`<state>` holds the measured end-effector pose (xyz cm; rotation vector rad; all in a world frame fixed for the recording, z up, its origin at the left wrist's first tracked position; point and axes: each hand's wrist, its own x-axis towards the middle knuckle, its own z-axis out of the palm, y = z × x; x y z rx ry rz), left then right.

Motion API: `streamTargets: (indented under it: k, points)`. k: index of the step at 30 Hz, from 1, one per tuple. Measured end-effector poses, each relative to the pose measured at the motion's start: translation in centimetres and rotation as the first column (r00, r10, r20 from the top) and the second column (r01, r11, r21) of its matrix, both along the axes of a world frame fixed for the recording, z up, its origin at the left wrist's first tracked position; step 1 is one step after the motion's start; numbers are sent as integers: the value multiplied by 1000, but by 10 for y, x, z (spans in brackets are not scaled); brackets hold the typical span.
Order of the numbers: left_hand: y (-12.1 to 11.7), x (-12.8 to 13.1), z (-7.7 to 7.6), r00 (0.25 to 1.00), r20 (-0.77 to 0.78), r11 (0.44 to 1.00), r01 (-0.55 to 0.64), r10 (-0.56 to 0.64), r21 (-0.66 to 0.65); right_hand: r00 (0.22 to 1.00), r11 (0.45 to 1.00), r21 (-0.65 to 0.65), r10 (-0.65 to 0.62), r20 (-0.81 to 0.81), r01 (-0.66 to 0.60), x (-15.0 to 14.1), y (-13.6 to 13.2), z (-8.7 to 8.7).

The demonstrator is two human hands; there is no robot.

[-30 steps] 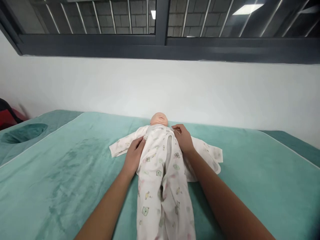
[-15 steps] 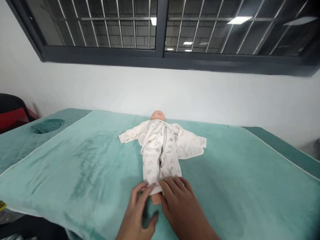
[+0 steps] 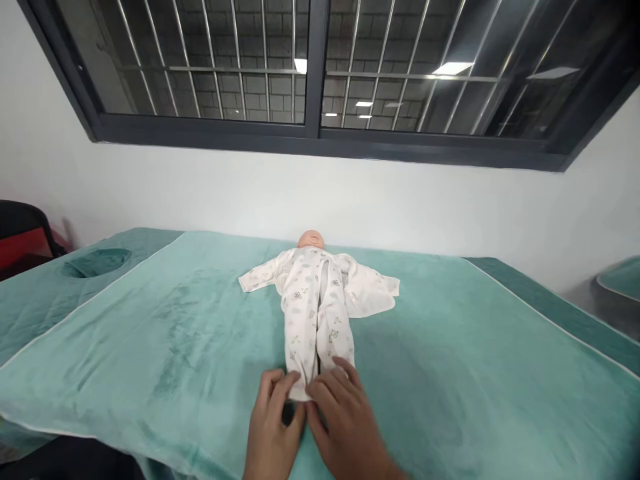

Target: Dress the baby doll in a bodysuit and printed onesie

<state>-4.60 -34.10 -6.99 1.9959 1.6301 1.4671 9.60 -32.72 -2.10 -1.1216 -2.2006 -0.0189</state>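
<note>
A baby doll (image 3: 311, 239) lies on its back, its head toward the wall. White baby clothes (image 3: 303, 303) with small printed figures cover its body and legs. One sleeve stretches to the left; on the right, the other sleeve and a loose flap of cloth are spread out. Around the hem of the left-hand trouser leg, my left hand (image 3: 274, 420) has its thumb and fingers closed at the left edge. My right hand (image 3: 341, 417) pinches the same hem from the right and partly covers the other leg's end. The foot in that leg is hidden.
A green plush cover (image 3: 450, 360) spreads over the bed, with a round hole (image 3: 97, 262) at the far left. Behind it rise a white wall (image 3: 390, 207) and a barred window (image 3: 320, 133). A red and black chair (image 3: 25, 233) stands at the left.
The trouser hem has come down over the foot that showed before. My left thumb and fingers have closed in on the hem, and the camera view has tilted up slightly.
</note>
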Motion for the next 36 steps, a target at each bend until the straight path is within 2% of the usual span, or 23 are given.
streamTargets:
  k: [3,6,8,11,12,14,16,17,21,24,26,32,36]
  points:
    - [-4,-8,-5,998,5,998,59,-59,25,998,995,74,64,-25,-62,-4,-13,-3]
    - [-10,-17,-9,989,-38,984,149,-146,99,997,990,122,73,6,-73,-3,-19,-7]
    - [-14,-22,-10,980,-87,974,189,-178,129,993,985,127,110,30,-113,5,-20,-8]
    - [-17,-23,-10,974,-168,976,177,-154,127,981,979,73,194,-15,-193,28,-19,-9]
    - [-18,-21,-9,974,-190,979,152,-125,134,985,986,44,163,-65,-160,36,-18,-11]
    - [-17,-13,-3,972,-228,981,93,-53,168,986,1000,-27,-15,-163,11,50,-13,-16]
    - [-13,-2,7,959,-284,979,81,-24,189,959,977,-97,-207,-195,191,58,-6,-23]
    - [-9,4,13,945,-325,978,101,-36,184,950,965,-123,-253,-180,234,59,-2,-26]
    - [10,28,36,880,-456,978,190,-132,83,963,960,-208,-222,-153,188,53,8,-27]
    - [19,37,45,885,-439,981,190,-155,35,947,959,-262,-183,-263,113,50,5,-21]
    - [20,40,47,900,-399,978,207,-176,35,936,966,-251,-148,-320,66,52,-3,-17]
    - [13,46,37,956,-234,983,183,-179,-4,951,986,-169,-43,-306,-10,65,-28,-19]
    - [7,43,27,949,-256,962,227,-183,154,966,988,-154,-61,-251,22,72,-29,-28]
